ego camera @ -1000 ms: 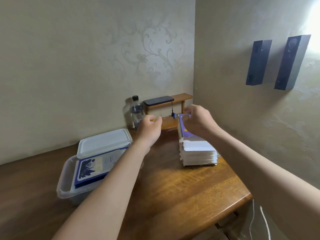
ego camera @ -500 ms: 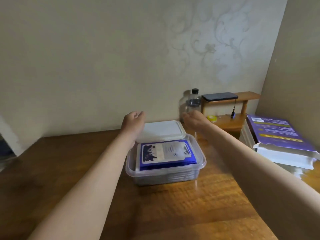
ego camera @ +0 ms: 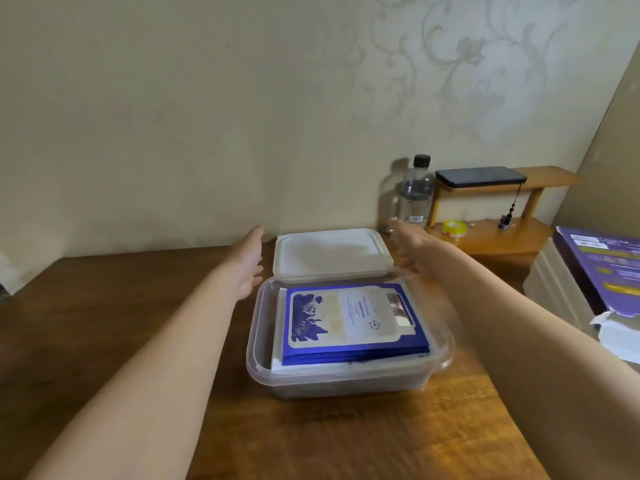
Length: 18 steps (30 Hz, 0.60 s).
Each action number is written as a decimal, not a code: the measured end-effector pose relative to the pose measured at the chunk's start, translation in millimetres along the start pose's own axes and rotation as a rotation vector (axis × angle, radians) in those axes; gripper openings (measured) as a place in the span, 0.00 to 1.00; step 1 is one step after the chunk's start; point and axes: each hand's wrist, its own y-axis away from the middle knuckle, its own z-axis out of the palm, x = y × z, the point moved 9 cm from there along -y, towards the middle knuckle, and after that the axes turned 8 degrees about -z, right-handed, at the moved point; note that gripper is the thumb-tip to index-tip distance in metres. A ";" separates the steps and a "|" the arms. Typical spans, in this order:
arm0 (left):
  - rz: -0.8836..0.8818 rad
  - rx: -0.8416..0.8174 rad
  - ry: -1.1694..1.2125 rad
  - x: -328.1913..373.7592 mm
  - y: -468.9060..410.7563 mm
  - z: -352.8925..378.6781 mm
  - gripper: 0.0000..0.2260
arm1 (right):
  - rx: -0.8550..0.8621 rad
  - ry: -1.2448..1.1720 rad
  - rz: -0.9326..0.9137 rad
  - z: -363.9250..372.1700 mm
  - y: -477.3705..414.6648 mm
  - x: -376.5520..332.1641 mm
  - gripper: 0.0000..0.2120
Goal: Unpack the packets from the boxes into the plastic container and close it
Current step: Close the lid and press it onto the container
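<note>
The clear plastic container point(ego camera: 349, 377) sits on the surface point(ego camera: 104, 323) just short of both hands, its long axis running from hand to hand, with blue packets point(ego camera: 349, 322) lying flat inside. Its white lid point(ego camera: 332, 254) lies between the left hand point(ego camera: 247, 266) and right hand point(ego camera: 414, 247), both spread and holding nothing.

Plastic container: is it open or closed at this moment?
Open. The white lid lies off the opening, at the far rim of the container; blue packets inside show uncovered.

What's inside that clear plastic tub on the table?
The plastic container holds a stack of blue packets, the top one showing a pale label. White edges peek out beneath; how many lie under it is covered.
</note>
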 end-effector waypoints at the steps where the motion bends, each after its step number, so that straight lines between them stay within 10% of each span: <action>1: -0.010 -0.005 0.000 -0.3 -4.6 1.7 0.31 | 0.003 0.006 0.011 0.0 -4.7 2.5 0.29; 18: -0.029 -0.040 -0.115 6.0 8.1 26.3 0.14 | 0.006 -0.142 -0.007 -0.1 -23.4 17.3 0.33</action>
